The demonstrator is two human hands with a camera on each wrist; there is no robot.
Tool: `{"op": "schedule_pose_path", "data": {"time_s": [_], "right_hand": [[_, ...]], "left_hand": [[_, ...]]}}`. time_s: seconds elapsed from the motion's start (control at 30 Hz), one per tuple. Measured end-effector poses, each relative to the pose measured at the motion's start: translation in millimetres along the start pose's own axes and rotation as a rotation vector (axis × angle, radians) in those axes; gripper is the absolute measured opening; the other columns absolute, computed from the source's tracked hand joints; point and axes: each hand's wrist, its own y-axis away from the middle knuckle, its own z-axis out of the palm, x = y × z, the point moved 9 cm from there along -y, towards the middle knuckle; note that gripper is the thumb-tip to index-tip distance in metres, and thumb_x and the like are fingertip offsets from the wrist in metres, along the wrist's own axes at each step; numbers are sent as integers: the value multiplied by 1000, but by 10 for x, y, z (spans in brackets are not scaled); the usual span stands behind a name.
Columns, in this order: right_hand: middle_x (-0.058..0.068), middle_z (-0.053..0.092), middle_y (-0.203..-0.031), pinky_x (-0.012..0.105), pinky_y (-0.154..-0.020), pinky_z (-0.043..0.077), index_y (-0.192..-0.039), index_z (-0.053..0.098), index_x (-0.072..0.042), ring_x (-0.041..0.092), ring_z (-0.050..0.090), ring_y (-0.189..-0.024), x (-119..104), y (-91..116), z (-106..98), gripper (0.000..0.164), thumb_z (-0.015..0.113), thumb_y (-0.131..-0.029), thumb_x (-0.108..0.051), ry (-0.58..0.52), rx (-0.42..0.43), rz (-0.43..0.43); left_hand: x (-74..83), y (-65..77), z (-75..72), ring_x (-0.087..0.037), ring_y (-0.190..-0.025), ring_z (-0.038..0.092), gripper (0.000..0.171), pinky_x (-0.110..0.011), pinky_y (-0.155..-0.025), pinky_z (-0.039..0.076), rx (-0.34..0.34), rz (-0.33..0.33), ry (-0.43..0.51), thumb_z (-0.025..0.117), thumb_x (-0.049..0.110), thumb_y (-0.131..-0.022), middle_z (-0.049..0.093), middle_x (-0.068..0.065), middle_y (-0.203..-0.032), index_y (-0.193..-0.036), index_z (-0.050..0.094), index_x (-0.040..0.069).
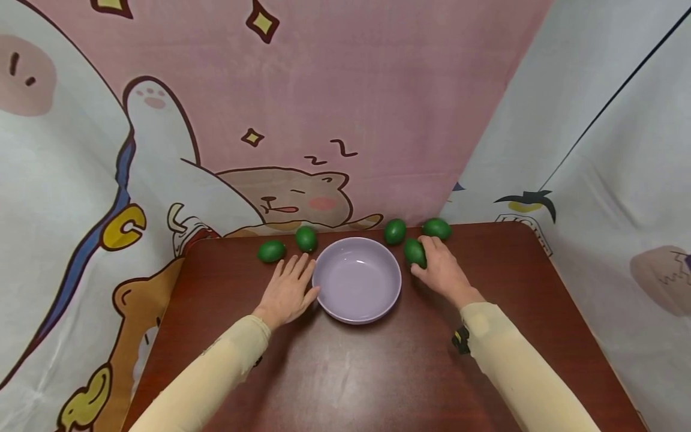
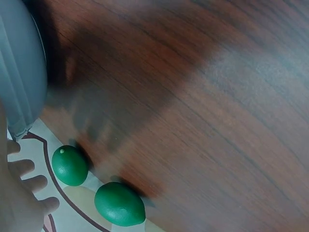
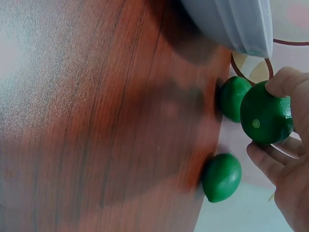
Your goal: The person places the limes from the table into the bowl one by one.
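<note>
The right hand (image 1: 444, 271) has its grip closed round a green lime (image 1: 414, 252), thumb on one side and fingers curled under the other, as the right wrist view shows plainly. That lime sits just off the right rim of the lavender bowl (image 1: 357, 279), at the far side of the table (image 1: 378, 372). It looks lifted a little off the wood, though from the head view I cannot be sure. Its long axis runs roughly away from the person, and its small stem dot faces the wrist camera.

The left hand (image 1: 288, 292) lies flat with fingers straight, its edge against the bowl's left rim, seemingly to steady it. It holds nothing.

Two limes (image 1: 271, 251) (image 1: 306, 238) wait beyond the left hand, two more (image 1: 394, 231) (image 1: 436, 228) just past the held one, all along the far edge.
</note>
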Motion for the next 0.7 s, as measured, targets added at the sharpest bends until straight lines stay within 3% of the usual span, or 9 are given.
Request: {"op": "schedule_pose_path", "data": {"time_s": [0.43,0.7], "right_hand": [[21,54,-131,56,-88,52,-140,48,2,37,57,-104,-244,-8,-34,59,74,-89,-16,-20,20,-67],[21,54,-136,54,-93,52,-142,48,1,36,58,-111,-405,-27,-22,62,74,-89,-18,-25,-5,-102]], "left_hand": [[-12,-2,15,-39,-152,32,68,-58,-123,23,10,0,0,41,52,-108,33,-17,-166,-161,36,10],[-5,-8,7,-39,-151,33,68,-59,-123,23,13,9,-5,41,52,-108,33,-17,-166,-160,38,9]]}}
